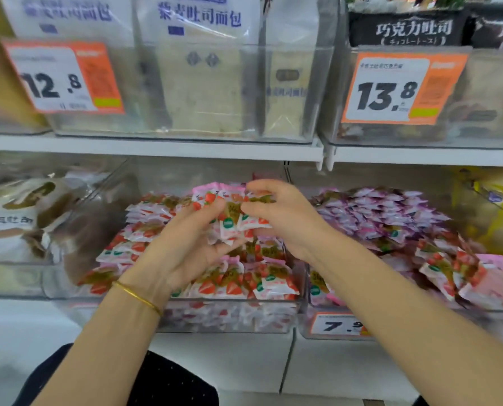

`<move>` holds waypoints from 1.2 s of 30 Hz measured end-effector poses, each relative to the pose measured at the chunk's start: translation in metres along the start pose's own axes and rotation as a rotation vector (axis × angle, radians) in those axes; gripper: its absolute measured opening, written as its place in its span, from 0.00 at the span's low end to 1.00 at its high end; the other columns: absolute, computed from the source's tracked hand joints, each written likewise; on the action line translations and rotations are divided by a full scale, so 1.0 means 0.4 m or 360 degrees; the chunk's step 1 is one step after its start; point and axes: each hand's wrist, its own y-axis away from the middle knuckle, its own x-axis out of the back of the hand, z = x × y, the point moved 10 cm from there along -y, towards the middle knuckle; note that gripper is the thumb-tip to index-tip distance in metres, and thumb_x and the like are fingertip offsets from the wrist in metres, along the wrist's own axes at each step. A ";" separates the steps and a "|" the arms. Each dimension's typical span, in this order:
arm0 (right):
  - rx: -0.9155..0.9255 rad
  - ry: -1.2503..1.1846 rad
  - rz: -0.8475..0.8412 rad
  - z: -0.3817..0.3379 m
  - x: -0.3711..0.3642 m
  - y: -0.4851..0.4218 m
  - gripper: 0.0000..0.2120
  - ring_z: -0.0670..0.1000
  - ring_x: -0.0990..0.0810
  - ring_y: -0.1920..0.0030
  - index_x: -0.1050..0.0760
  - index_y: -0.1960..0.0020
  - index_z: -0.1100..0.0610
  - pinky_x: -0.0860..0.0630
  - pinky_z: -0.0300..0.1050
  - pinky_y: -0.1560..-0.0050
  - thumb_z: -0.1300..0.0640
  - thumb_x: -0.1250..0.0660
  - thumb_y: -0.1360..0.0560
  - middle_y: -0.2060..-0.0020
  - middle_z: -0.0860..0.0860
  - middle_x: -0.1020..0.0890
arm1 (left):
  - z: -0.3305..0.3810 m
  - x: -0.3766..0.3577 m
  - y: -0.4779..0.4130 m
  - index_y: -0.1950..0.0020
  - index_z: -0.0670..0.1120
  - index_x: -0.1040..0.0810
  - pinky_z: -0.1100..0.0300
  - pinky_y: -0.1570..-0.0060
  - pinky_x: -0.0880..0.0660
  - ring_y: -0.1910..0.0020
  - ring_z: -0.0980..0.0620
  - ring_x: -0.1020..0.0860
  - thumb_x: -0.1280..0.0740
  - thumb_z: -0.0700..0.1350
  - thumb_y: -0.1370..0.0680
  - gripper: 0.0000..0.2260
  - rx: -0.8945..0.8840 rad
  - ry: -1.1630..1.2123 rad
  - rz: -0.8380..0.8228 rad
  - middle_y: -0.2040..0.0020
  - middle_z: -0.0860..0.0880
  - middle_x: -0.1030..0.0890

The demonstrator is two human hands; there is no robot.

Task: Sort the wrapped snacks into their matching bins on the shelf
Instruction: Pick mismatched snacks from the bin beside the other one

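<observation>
The left hand (185,247) was cupped, palm up, just above the middle bin (229,320), and its curled fingers held a small bunch of strawberry snacks (232,221). The right hand (279,218) was right beside it, above the same bin, with its fingers bent and pinching the top of that bunch. The bin under them was full of more of the same snacks, a pile of purple snacks (390,212) lay in the next bin to its right, and a gold bracelet (137,297) sat on the left wrist.
</observation>
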 end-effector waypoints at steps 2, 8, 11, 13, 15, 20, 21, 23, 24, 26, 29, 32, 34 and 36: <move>-0.0118 -0.0107 0.0012 0.030 -0.021 -0.035 0.20 0.51 0.23 0.46 0.27 0.37 0.55 0.21 0.46 0.55 0.63 0.30 0.27 0.41 0.53 0.25 | 0.002 0.026 -0.024 0.52 0.40 0.25 0.47 0.47 0.23 0.60 0.50 0.17 0.40 0.40 0.20 0.06 0.0043 -0.0139 0.0041 0.56 0.45 0.17; -0.0388 -0.0318 0.0189 0.107 -0.012 -0.101 0.22 0.50 0.26 0.45 0.24 0.39 0.59 0.29 0.45 0.47 0.69 0.28 0.31 0.43 0.54 0.23 | 0.038 0.109 -0.125 0.47 0.40 0.28 0.50 0.49 0.28 0.51 0.40 0.23 0.30 0.45 0.30 0.16 -0.0176 -0.1335 0.0270 0.50 0.38 0.21; -0.0330 0.0045 0.0308 0.115 0.004 -0.116 0.23 0.52 0.25 0.41 0.27 0.36 0.62 0.28 0.41 0.45 0.67 0.28 0.30 0.39 0.55 0.24 | 0.025 0.112 -0.160 0.30 0.39 0.37 0.53 0.50 0.26 0.45 0.43 0.24 0.28 0.43 0.29 0.31 -0.0204 -0.1689 0.0279 0.42 0.41 0.24; -0.0286 0.0361 0.0327 0.115 0.005 -0.125 0.24 0.54 0.26 0.37 0.29 0.34 0.62 0.29 0.44 0.37 0.65 0.29 0.29 0.36 0.56 0.26 | 0.024 0.110 -0.171 0.28 0.40 0.42 0.57 0.55 0.28 0.41 0.41 0.25 0.28 0.41 0.28 0.34 -0.0275 -0.1902 0.0327 0.38 0.37 0.26; -0.0280 0.0602 0.0402 0.128 0.013 -0.129 0.21 0.55 0.25 0.38 0.29 0.36 0.63 0.27 0.47 0.39 0.65 0.30 0.28 0.37 0.57 0.25 | 0.024 0.100 -0.175 0.28 0.40 0.43 0.60 0.54 0.29 0.39 0.41 0.26 0.28 0.41 0.27 0.34 -0.0342 -0.2054 0.0325 0.36 0.37 0.28; -0.0305 0.1114 0.0462 0.155 0.006 -0.134 0.26 0.58 0.25 0.40 0.35 0.30 0.63 0.25 0.45 0.45 0.66 0.33 0.26 0.32 0.61 0.33 | 0.024 0.102 -0.175 0.30 0.40 0.39 0.61 0.56 0.32 0.47 0.44 0.24 0.29 0.41 0.26 0.29 -0.0401 -0.2328 0.0325 0.50 0.42 0.24; -0.0312 0.1176 0.0451 0.150 0.003 -0.134 0.28 0.58 0.25 0.40 0.37 0.28 0.63 0.25 0.46 0.44 0.67 0.34 0.26 0.32 0.62 0.35 | 0.027 0.104 -0.176 0.30 0.40 0.39 0.59 0.57 0.31 0.49 0.43 0.23 0.30 0.41 0.26 0.28 -0.0421 -0.2408 0.0341 0.52 0.43 0.23; -0.0319 0.1301 0.0428 0.137 -0.002 -0.127 0.28 0.59 0.24 0.42 0.39 0.28 0.63 0.25 0.47 0.45 0.67 0.34 0.26 0.32 0.62 0.36 | 0.029 0.107 -0.174 0.32 0.40 0.37 0.54 0.55 0.27 0.48 0.41 0.23 0.30 0.42 0.25 0.26 -0.0463 -0.2638 0.0363 0.51 0.41 0.22; -0.0316 0.1360 0.0420 0.130 -0.004 -0.123 0.27 0.60 0.23 0.43 0.39 0.29 0.64 0.25 0.47 0.46 0.67 0.35 0.26 0.33 0.62 0.37 | 0.031 0.108 -0.172 0.33 0.41 0.35 0.51 0.53 0.26 0.46 0.40 0.23 0.31 0.43 0.25 0.24 -0.0489 -0.2755 0.0382 0.50 0.40 0.22; -0.0302 0.1503 0.0427 0.117 -0.004 -0.113 0.26 0.61 0.23 0.44 0.38 0.30 0.63 0.24 0.49 0.48 0.69 0.36 0.26 0.33 0.61 0.37 | 0.040 0.110 -0.167 0.34 0.42 0.32 0.49 0.46 0.27 0.41 0.41 0.28 0.31 0.45 0.25 0.21 -0.0571 -0.2948 0.0449 0.44 0.41 0.24; -0.0266 0.1711 0.0365 0.112 -0.021 -0.105 0.22 0.61 0.27 0.39 0.34 0.32 0.62 0.25 0.51 0.47 0.69 0.38 0.26 0.35 0.60 0.33 | 0.051 0.090 -0.159 0.44 0.48 0.21 0.49 0.39 0.32 0.39 0.43 0.31 0.31 0.48 0.26 0.11 -0.0788 -0.2942 0.0360 0.43 0.47 0.24; -0.0212 0.1645 0.0310 0.104 -0.024 -0.105 0.18 0.59 0.29 0.36 0.28 0.36 0.60 0.27 0.51 0.41 0.68 0.38 0.25 0.37 0.58 0.27 | 0.000 0.070 -0.168 0.53 0.53 0.17 0.45 0.38 0.34 0.41 0.47 0.29 0.30 0.52 0.27 0.06 -0.0675 -0.2832 -0.0086 0.49 0.53 0.22; -0.0211 0.1516 0.0221 0.092 -0.021 -0.108 0.17 0.58 0.25 0.40 0.26 0.39 0.60 0.25 0.50 0.41 0.71 0.40 0.26 0.39 0.58 0.24 | -0.037 0.076 -0.173 0.52 0.55 0.17 0.43 0.36 0.35 0.40 0.47 0.30 0.31 0.53 0.26 0.06 -0.0487 -0.2822 -0.0258 0.47 0.54 0.22; -0.0187 0.1494 0.0105 0.077 -0.025 -0.108 0.18 0.57 0.23 0.43 0.27 0.38 0.61 0.24 0.48 0.44 0.72 0.41 0.26 0.40 0.58 0.24 | -0.050 0.072 -0.173 0.50 0.56 0.17 0.43 0.35 0.36 0.40 0.48 0.29 0.33 0.53 0.25 0.07 -0.0452 -0.2828 -0.0333 0.46 0.54 0.22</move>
